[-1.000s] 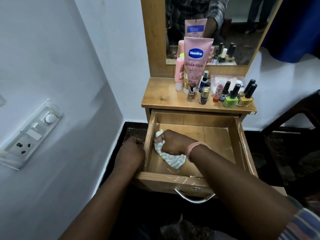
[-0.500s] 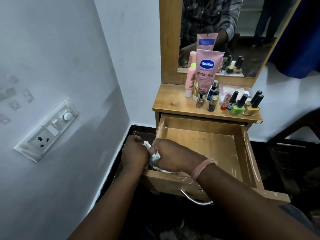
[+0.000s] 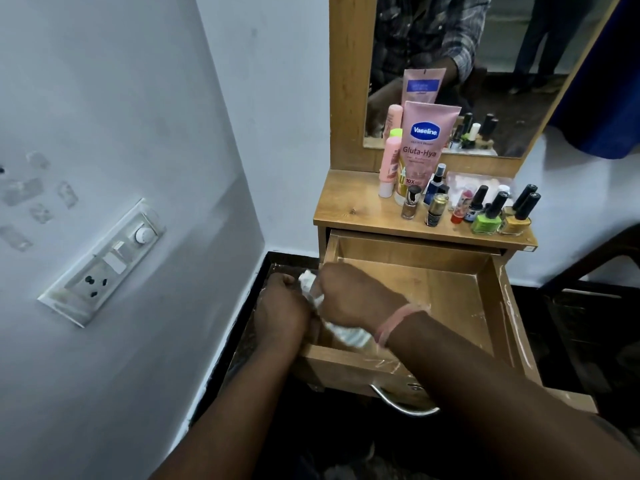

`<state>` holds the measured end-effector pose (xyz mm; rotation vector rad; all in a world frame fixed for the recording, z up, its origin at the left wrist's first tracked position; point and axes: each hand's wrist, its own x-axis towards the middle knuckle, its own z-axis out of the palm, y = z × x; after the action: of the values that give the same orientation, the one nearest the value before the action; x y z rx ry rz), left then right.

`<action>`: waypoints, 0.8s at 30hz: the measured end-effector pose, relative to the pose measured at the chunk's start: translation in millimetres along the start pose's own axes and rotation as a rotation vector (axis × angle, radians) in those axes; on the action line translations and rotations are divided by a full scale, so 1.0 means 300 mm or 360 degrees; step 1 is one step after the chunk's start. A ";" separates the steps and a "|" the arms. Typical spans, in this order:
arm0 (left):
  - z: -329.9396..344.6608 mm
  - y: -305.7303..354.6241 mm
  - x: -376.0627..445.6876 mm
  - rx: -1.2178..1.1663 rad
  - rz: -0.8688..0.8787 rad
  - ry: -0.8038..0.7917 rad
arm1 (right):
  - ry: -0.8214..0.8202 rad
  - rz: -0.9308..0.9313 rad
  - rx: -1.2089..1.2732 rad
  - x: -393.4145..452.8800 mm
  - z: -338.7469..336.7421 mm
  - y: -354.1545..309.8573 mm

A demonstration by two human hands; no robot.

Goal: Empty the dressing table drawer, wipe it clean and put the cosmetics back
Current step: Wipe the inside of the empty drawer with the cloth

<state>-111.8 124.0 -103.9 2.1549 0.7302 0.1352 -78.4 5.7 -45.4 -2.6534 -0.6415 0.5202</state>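
The white wall (image 3: pixel 114 133) filled the left of the view and carried a switch and socket plate (image 3: pixel 104 263). The wooden dressing table (image 3: pixel 349 211) stood in the corner, its mirror (image 3: pixel 460 64) behind the top. The drawer (image 3: pixel 450 292) was pulled out fully and its floor was bare wood, with pale scuff marks along the right wall and front edge; the curved metal handle (image 3: pixel 405 405) showed below the front panel. The cosmetics stood on the table top, not in the drawer: a tall pink Vaseline tube (image 3: pixel 427 143) at the back, a slimmer pink tube (image 3: pixel 389 164) to its left, and a row of small bottles in front, among them a green nail polish (image 3: pixel 488 220) and a yellow nail polish (image 3: pixel 519 218) at the right end. The right hand (image 3: pixel 353 296), with a pink band (image 3: pixel 398 322) at the wrist, was clenched round a white striped cloth (image 3: pixel 341 332) at the front left corner of the drawer, the cloth bunched under the palm and poking out above the knuckles. The left hand (image 3: pixel 282 306) lay against the outside of the drawer's left wall, fingers curled over its top edge and touching the cloth (whether it also gripped the cloth, I could not tell).
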 end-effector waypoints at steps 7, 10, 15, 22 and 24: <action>-0.003 -0.004 0.012 -0.0028 -0.0025 0.0025 | 0.0127 0.0058 0.0080 0.039 -0.007 0.008; -0.006 0.000 0.007 0.0018 0.0014 0.0019 | 0.0410 0.0123 0.0029 0.138 -0.045 0.065; -0.005 0.000 0.002 0.0082 0.0027 0.0027 | 0.0516 0.0123 -0.0164 0.179 -0.031 0.084; -0.006 0.007 0.008 0.0044 -0.0101 -0.0090 | -0.0149 -0.0200 -0.0135 -0.079 0.012 -0.002; -0.008 0.013 0.006 0.0043 -0.0114 -0.0101 | -0.0223 -0.0158 0.0057 -0.073 -0.023 0.064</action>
<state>-109.5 124.6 -99.6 2.1456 0.7756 0.0191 -86.7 -22.8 -41.9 -2.5532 -0.7929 0.6864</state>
